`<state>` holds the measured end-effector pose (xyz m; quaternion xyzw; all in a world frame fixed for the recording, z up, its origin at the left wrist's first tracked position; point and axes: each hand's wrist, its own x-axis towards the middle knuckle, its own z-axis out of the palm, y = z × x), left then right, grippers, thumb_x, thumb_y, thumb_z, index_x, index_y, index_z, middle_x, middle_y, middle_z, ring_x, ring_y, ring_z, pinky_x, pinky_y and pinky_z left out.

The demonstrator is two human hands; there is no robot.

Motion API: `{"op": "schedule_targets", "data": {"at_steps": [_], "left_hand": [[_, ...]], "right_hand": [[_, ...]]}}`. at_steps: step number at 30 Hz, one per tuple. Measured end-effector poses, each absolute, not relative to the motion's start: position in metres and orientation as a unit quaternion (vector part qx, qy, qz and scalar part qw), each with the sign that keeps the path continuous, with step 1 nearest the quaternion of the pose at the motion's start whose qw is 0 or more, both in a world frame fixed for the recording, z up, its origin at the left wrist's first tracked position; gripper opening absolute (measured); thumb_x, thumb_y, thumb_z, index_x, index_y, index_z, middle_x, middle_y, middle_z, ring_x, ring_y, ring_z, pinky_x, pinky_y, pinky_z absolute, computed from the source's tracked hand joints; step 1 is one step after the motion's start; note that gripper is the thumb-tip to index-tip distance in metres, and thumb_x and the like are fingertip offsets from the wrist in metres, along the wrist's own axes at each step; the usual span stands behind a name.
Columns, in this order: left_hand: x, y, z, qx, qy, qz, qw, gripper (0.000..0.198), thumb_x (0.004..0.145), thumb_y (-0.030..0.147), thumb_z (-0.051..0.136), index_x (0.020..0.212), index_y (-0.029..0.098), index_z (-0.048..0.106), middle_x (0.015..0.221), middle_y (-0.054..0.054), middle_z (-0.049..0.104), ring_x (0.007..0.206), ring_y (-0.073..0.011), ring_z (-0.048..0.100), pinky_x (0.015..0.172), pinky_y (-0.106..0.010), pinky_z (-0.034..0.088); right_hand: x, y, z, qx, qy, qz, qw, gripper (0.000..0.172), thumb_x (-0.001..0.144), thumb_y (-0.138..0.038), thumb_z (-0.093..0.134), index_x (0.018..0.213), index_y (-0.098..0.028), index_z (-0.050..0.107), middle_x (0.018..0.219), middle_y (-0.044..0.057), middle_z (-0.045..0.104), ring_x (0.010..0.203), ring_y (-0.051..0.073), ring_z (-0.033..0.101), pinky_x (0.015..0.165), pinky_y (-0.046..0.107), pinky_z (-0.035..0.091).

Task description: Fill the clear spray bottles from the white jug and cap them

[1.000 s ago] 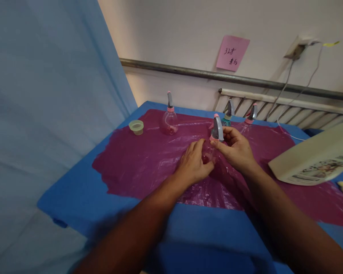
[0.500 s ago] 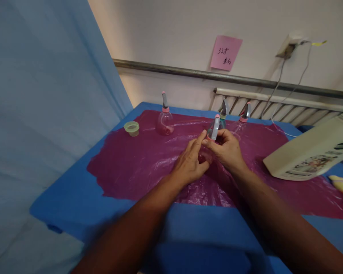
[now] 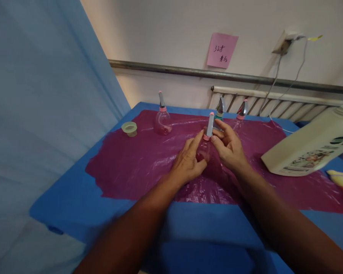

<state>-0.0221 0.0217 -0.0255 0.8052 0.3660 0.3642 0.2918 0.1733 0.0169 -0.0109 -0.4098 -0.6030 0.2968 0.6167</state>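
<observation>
Fingers of the left hand (image 3: 185, 161) curl around the clear bottle (image 3: 202, 151), apparently to steady it, while the right hand (image 3: 231, 148) spreads its own beside the pink collar (image 3: 207, 137).

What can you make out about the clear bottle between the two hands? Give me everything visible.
The bottle looks like clear plastic, with a rounded body, pink collar and tall grey top tipped in pink. It is roughly upright over the purple sheet. The left hand curves around its body, hiding part of it; the right hand has its thumb beside the collar, though contact there is unclear. Whether it holds liquid cannot be told.
</observation>
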Motion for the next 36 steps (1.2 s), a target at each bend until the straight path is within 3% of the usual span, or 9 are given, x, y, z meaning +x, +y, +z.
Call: {"op": "schedule_targets", "data": {"at_steps": [7,11,14,17,22,25,31,36], "left_hand": [[-0.022,0.022,-0.029,0.802,0.368,0.367,0.294,0.107,0.1,0.025,0.076,0.189,0.041,0.019,0.177,-0.012,0.053,0.156,-0.0349,0.061,0.129,-0.057,0.057],[-0.022,0.022,-0.031,0.81,0.366,0.361,0.281,0.108,0.102,0.027,0.075,0.189,0.045,0.016,0.176,-0.011,0.052,0.151,-0.0353,0.064,0.125,-0.058,0.059],[-0.022,0.021,-0.029,0.809,0.375,0.354,0.281,0.104,0.102,0.029,0.075,0.189,0.043,0.019,0.173,-0.013,0.054,0.143,-0.0354,0.068,0.121,-0.059,0.06],[-0.022,0.021,-0.027,0.808,0.372,0.356,0.286,0.103,0.103,0.03,0.075,0.189,0.04,0.02,0.175,-0.014,0.053,0.148,-0.0365,0.065,0.124,-0.06,0.059],[-0.023,0.021,-0.024,0.811,0.361,0.356,0.291,0.103,0.104,0.03,0.075,0.189,0.04,0.02,0.176,-0.013,0.052,0.152,-0.0367,0.062,0.127,-0.059,0.057],[-0.022,0.021,-0.024,0.81,0.374,0.35,0.287,0.106,0.102,0.03,0.076,0.19,0.043,0.017,0.176,-0.013,0.053,0.149,-0.0361,0.065,0.124,-0.058,0.059],[-0.022,0.022,-0.026,0.81,0.378,0.346,0.285,0.109,0.102,0.03,0.078,0.19,0.044,0.014,0.176,-0.012,0.054,0.152,-0.0379,0.064,0.122,-0.058,0.06],[-0.022,0.022,-0.026,0.812,0.372,0.349,0.285,0.106,0.104,0.033,0.077,0.19,0.042,0.015,0.177,-0.013,0.052,0.154,-0.0371,0.062,0.124,-0.057,0.059]], "right_hand": [[0.174,0.02,-0.009,-0.405,-0.574,0.341,0.624,0.066,0.093,-0.056,0.095,0.151,-0.037,0.069,0.137,0.008,0.085,0.133,0.031,0.081,0.128,0.061,0.059],[0.172,0.027,-0.011,-0.425,-0.554,0.308,0.647,0.067,0.082,-0.052,0.104,0.138,-0.035,0.07,0.12,0.005,0.085,0.117,0.028,0.082,0.119,0.056,0.063],[0.169,0.032,-0.013,-0.433,-0.549,0.296,0.65,0.073,0.079,-0.049,0.105,0.14,-0.035,0.067,0.112,0.002,0.082,0.109,0.026,0.079,0.115,0.053,0.064],[0.167,0.03,-0.013,-0.435,-0.559,0.292,0.643,0.078,0.082,-0.051,0.102,0.148,-0.037,0.063,0.117,0.004,0.081,0.112,0.027,0.079,0.115,0.053,0.064],[0.167,0.019,-0.01,-0.406,-0.603,0.29,0.622,0.076,0.101,-0.057,0.082,0.168,-0.04,0.051,0.146,0.01,0.078,0.139,0.031,0.076,0.126,0.06,0.059],[0.168,0.019,-0.012,-0.407,-0.596,0.295,0.626,0.075,0.101,-0.055,0.082,0.168,-0.04,0.054,0.14,0.009,0.081,0.138,0.031,0.077,0.129,0.062,0.057],[0.17,0.025,-0.014,-0.418,-0.579,0.271,0.646,0.075,0.089,-0.045,0.097,0.155,-0.037,0.062,0.125,0.005,0.081,0.123,0.029,0.08,0.124,0.058,0.062],[0.166,0.018,-0.011,-0.39,-0.595,0.304,0.634,0.07,0.101,-0.05,0.086,0.163,-0.039,0.057,0.146,0.009,0.078,0.14,0.031,0.076,0.131,0.061,0.058]]}}
